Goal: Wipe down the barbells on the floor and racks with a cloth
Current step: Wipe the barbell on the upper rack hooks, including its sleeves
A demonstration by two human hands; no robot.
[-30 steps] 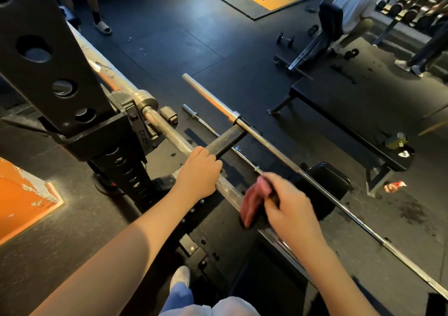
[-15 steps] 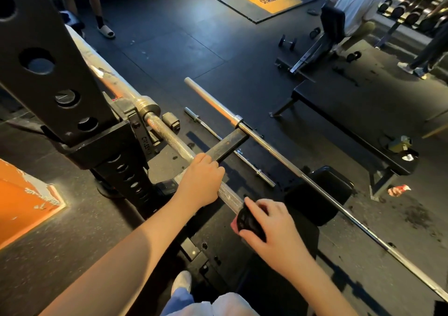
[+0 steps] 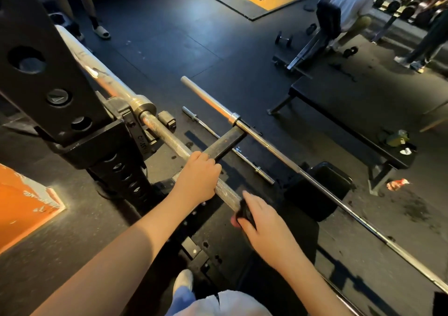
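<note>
A steel barbell [image 3: 167,136] lies across the black rack [image 3: 72,111], running from upper left down toward me. My left hand [image 3: 197,178] grips its knurled shaft. Just below it, my right hand [image 3: 259,221] holds a dark cloth [image 3: 244,215] wrapped round the same shaft; most of the cloth is hidden under my fingers. A second long barbell [image 3: 278,156] rests on the rack's safety arm [image 3: 225,143] and slants off to the lower right. A short thin bar [image 3: 218,136] lies on the floor between them.
A black flat bench [image 3: 339,111] stands to the right with small items on its end. A seated person [image 3: 349,2] and dumbbells [image 3: 283,39] are at the back right, another person's legs [image 3: 72,7] at the back left. An orange box [image 3: 21,204] sits at left.
My right hand slid up the racked bar toward my left hand, and the cloth, reddish and showing a second ago, is now mostly covered by my fingers. My left hand kept its grip.
</note>
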